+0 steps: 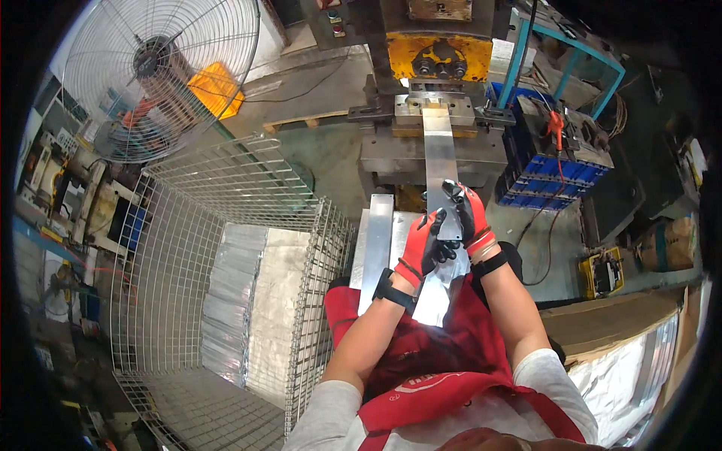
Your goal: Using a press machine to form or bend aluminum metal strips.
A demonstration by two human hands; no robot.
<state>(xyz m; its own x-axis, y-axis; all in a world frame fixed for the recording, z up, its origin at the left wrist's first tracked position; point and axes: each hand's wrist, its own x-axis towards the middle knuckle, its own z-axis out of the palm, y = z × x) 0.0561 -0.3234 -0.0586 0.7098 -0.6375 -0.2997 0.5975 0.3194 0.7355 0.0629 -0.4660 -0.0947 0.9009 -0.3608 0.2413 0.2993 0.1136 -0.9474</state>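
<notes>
Our gloved left hand [423,244] and right hand [471,214] hold a metal strip [439,161] reaching the press [438,59]; a wire basket [314,301] stands to our left.

Has a grey-green workshop floor [337,161], with a large wire-guarded fan [154,56] before a yellow bin [226,94] at upper left, blue crates [553,173] near a turquoise frame [517,64] at right.

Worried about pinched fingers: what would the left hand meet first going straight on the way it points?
Beyond the strip it touches, the left hand would probably meet the right hand first, though relative depth is unclear.
</notes>
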